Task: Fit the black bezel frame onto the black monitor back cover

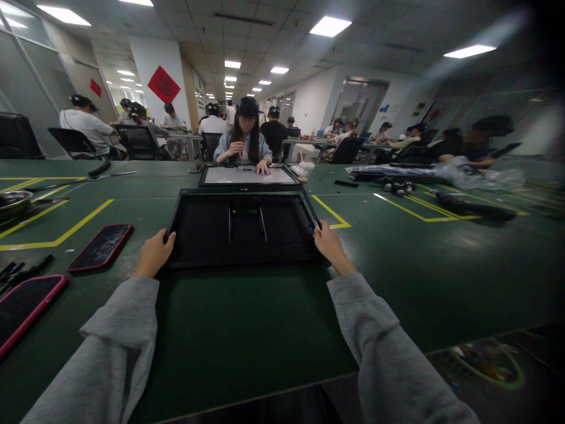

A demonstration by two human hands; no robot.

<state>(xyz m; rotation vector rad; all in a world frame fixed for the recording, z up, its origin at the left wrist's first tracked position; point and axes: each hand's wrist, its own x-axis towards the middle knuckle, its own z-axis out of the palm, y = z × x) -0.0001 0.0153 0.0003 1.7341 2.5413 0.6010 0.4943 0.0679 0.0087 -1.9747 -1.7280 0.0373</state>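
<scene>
A black monitor back cover is held over the near side of the green table, its hollow inner side facing up toward me. My left hand grips its left edge, thumb on top. On the opposite edge, my right hand is closed round the rim. Two thin metal strips run along a recess in the middle of the cover. Just beyond its far edge lies a flat panel with a grey back, with a co-worker's hand resting on it.
Two red-edged phones lie to the left, near a metal bowl. A plastic cup stands behind the panel's right end. Farther right are a power tool and plastic wrapping. Yellow tape marks the green table.
</scene>
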